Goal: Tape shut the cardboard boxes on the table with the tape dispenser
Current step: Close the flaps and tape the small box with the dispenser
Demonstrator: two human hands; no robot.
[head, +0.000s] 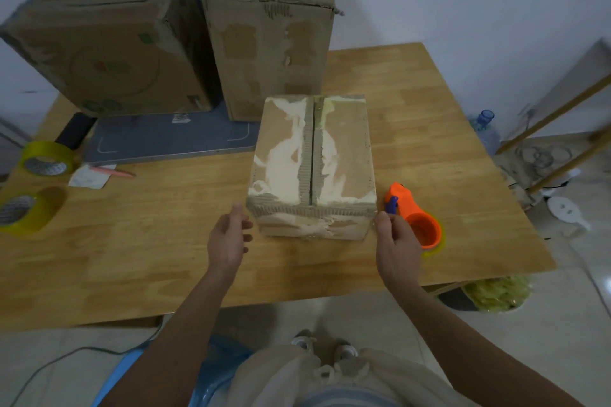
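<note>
Tape dispenser (415,220) just beyond right hand (398,246), beside box (312,165)

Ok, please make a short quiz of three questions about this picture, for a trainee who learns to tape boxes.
1. True or false: the seam on top of the small box nearest the person is already covered with fresh tape.
2. Which side of that box is the orange tape dispenser on? A) the person's left B) the person's right C) on top of it
3. How many loose tape rolls lie at the table's left edge?

Key
1. False: the centre seam shows as an open dark line.
2. B: it lies beside the right hand; the left hand is empty.
3. Two, both yellowish.
</note>
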